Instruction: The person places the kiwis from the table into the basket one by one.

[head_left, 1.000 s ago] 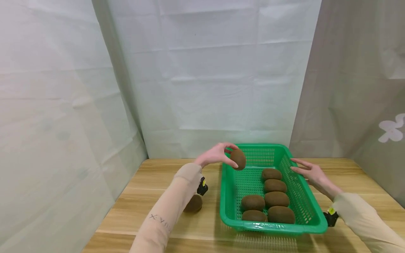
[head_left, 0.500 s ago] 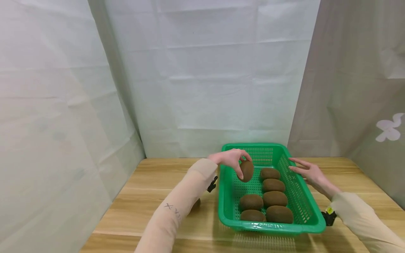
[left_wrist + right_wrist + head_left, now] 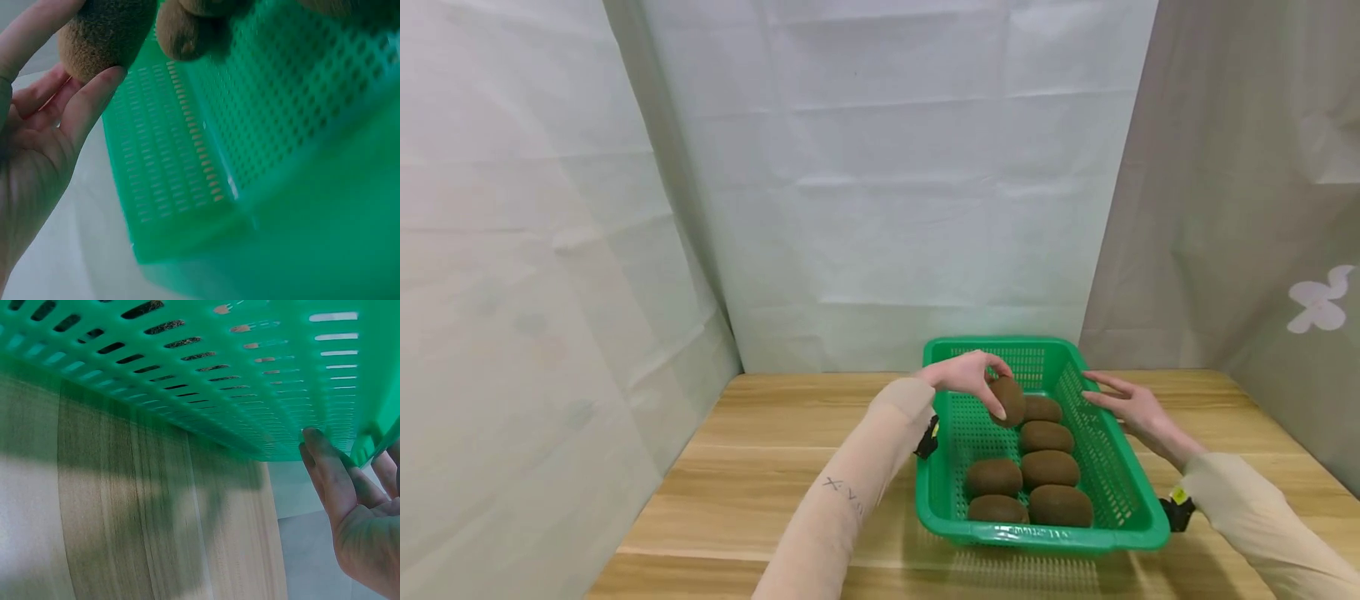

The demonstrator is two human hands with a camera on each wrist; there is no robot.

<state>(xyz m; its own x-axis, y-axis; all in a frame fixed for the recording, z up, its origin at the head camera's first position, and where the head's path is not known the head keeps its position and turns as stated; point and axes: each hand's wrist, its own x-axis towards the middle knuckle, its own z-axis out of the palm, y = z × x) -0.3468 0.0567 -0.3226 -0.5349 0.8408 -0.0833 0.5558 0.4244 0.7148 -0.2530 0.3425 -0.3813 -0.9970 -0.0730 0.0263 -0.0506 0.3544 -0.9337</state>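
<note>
My left hand point(image 3: 972, 373) pinches a brown kiwi point(image 3: 1009, 403) between thumb and fingers, over the far part of the green basket point(image 3: 928, 500). In the left wrist view this fuzzy kiwi point(image 3: 106, 37) sits at the fingertips, above the slotted wall. Several more kiwis lie in the basket: a column along the right side, whose farthest kiwi point(image 3: 1042, 408) is partly behind the held one, and two at the near left, one being a kiwi point(image 3: 993, 477). My right hand point(image 3: 1138, 410) rests fairly straight fingers on the basket's right rim; in the right wrist view fingertips point(image 3: 314, 434) touch the outer wall.
The basket stands on a wood-grain table point(image 3: 760, 467). Behind it hangs a pale sheet point(image 3: 887, 208), with further cloth at the left and right. Dark wrist cameras sit under both sleeves, the left camera point(image 3: 928, 437) close to the basket's left rim.
My left hand has carried the kiwi rightward and slightly down, from the basket's left rim to beside the far kiwi. The loose kiwi on the table is now hidden behind my left arm. The right hand stays put.
</note>
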